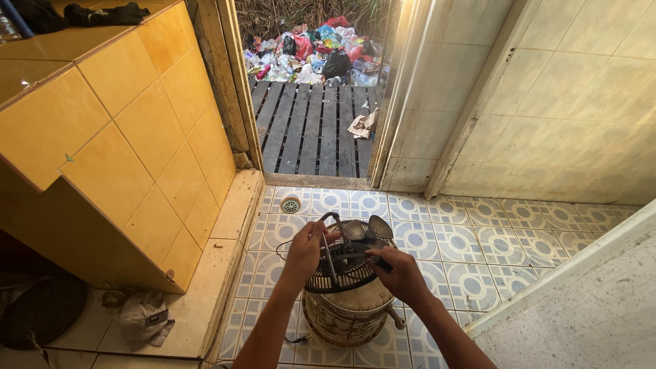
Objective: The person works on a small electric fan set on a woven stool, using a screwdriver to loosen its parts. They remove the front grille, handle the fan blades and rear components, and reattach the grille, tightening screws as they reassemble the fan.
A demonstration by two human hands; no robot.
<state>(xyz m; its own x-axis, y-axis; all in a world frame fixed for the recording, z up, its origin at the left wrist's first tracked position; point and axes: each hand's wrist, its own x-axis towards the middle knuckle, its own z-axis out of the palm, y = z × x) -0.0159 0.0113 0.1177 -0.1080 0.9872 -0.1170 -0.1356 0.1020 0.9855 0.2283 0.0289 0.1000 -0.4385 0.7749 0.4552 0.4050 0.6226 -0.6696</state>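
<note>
Two hands are on an old fan (345, 287) standing low in the middle of the frame on the patterned floor tiles (478, 246). Big yellow tiled counter (130, 137) fills the upper left, doorway with a trash pile (314, 51) up top. Left hand (305, 251) is closed around the wire guard (331, 236), probably to steady it; right hand (400, 273) grips a dark blade part.

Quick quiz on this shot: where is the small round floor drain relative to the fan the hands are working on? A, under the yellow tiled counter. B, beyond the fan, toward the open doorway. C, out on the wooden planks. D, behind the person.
B: the floor drain lies in the patterned tiles beyond the fan, short of the open doorway.
</note>
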